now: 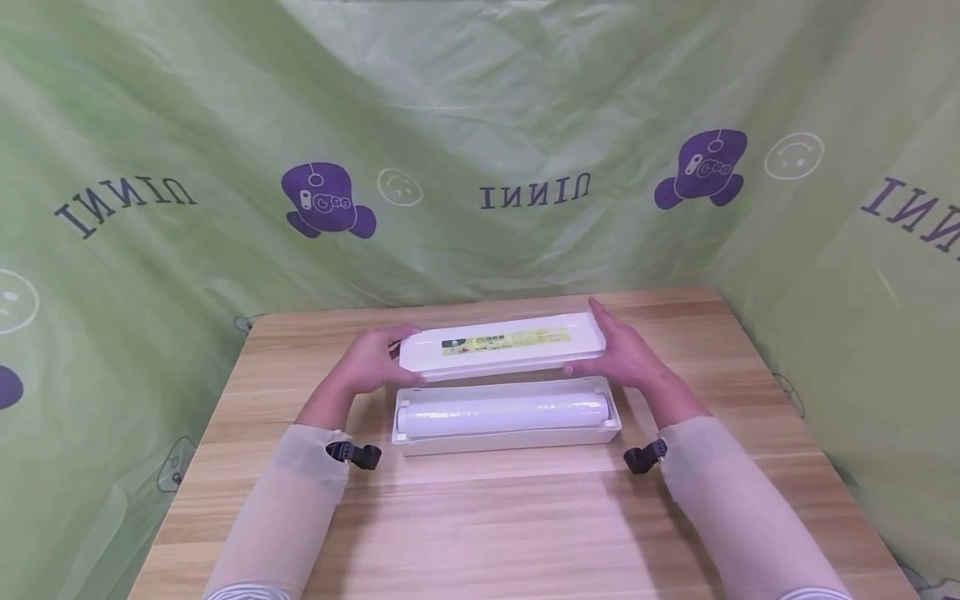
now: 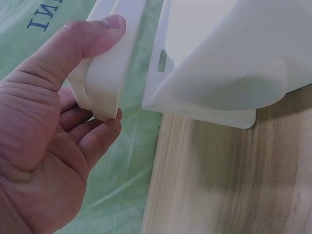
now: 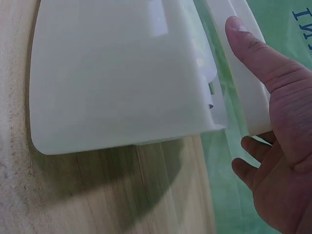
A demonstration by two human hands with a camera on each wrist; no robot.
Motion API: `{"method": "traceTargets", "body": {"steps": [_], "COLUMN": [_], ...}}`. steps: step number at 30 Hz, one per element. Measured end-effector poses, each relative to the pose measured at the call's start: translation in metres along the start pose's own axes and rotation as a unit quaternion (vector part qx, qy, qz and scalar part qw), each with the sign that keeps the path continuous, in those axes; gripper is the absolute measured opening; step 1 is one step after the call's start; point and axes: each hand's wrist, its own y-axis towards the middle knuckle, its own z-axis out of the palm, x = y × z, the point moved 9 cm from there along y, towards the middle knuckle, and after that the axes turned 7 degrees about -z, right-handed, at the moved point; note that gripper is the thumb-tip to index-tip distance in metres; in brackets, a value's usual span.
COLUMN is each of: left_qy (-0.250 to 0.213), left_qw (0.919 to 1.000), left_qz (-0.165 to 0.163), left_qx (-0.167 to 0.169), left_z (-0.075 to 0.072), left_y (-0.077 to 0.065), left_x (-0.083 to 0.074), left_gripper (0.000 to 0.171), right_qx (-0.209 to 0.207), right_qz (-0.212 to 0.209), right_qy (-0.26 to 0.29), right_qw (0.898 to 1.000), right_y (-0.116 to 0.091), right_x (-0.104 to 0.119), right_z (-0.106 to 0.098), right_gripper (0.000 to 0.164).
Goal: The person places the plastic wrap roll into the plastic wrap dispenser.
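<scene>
A white lid [image 1: 427,354] with a yellow label [image 1: 517,340] is held by both hands, one at each end, tilted behind an open white box [image 1: 510,442]. My left hand [image 1: 371,362] grips its left end; in the left wrist view the thumb lies on the lid's near side [image 2: 105,73] and the fingers curl under the end. At the other end my right hand [image 1: 626,354] holds the lid [image 3: 248,87] between thumb and fingers. Inside the box lies a roll of cling film [image 1: 502,414]. The box's end wall [image 3: 117,83] fills much of the right wrist view.
The box stands on a wood-grain table [image 1: 480,533]. Green printed curtain [image 1: 465,100] hangs behind the table and along both sides. Black wrist cameras [image 1: 366,456] jut inward from both sleeves, near the box's ends.
</scene>
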Motion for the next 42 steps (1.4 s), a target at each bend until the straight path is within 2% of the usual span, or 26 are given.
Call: {"method": "traceTargets", "body": {"steps": [11,16,22,28,35,42], "left_qy": [-0.002,0.029,0.058,0.067,0.059,0.061], "left_qw": [0.9999,0.9994,0.9980,0.9973,0.9981,0.9980], "left_qz": [0.001,0.006,0.016,0.026,0.008,0.011], "left_qx": [0.013,0.018,0.019,0.014,0.017,0.013], "left_z": [0.001,0.001,0.000,-0.001,-0.001,-0.002], "left_y": [-0.003,-0.006,-0.011,-0.015,-0.024,-0.030], "left_x": [-0.002,-0.005,-0.007,-0.007,-0.004,-0.003], "left_gripper": [0.087,0.092,0.097,0.099,0.100,0.102], "right_qx": [-0.018,-0.029,-0.021,-0.029,-0.028,-0.031], "right_qz": [0.009,-0.004,-0.009,-0.025,-0.037,-0.055], "right_qy": [-0.008,-0.028,-0.046,-0.060,-0.063,-0.071], "right_qw": [1.000,0.999,0.999,0.997,0.997,0.995], "right_y": [-0.004,-0.009,-0.014,-0.018,-0.024,-0.028], "right_x": [-0.006,-0.004,0.001,0.003,0.007,0.008], "right_z": [-0.007,-0.011,-0.013,-0.015,-0.013,-0.013], "right_gripper": [0.123,0.123,0.126,0.127,0.124,0.119]}}
